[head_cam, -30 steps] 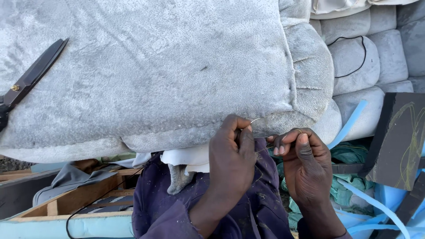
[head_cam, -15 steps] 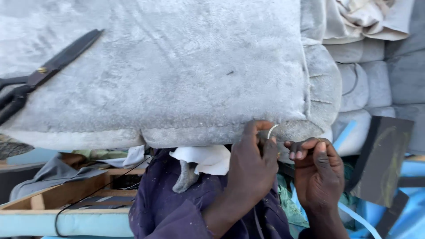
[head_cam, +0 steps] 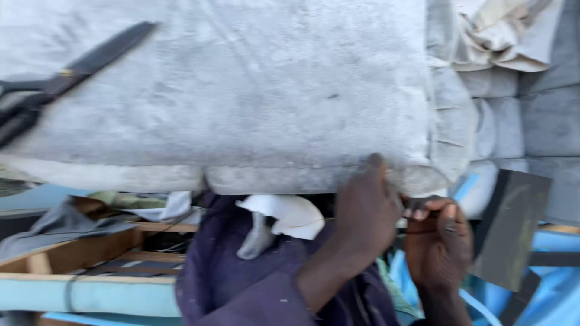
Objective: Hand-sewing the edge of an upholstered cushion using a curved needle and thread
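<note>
Head view, where both hands met under the cushion's near edge:
Cushion: the grey cushion [head_cam: 241,102] lay across the lap, long axis running left to right, just above both hands.
Left hand: the left hand [head_cam: 365,208] gripped the near edge by the right corner, fingers curled on the fabric.
Right hand: the right hand [head_cam: 438,241] sat just beside it, fingertips pinched together; what they pinched was too blurred to tell.
Scissors: black scissors [head_cam: 66,78] lay on the cushion's far left end, well apart from both hands.
</note>
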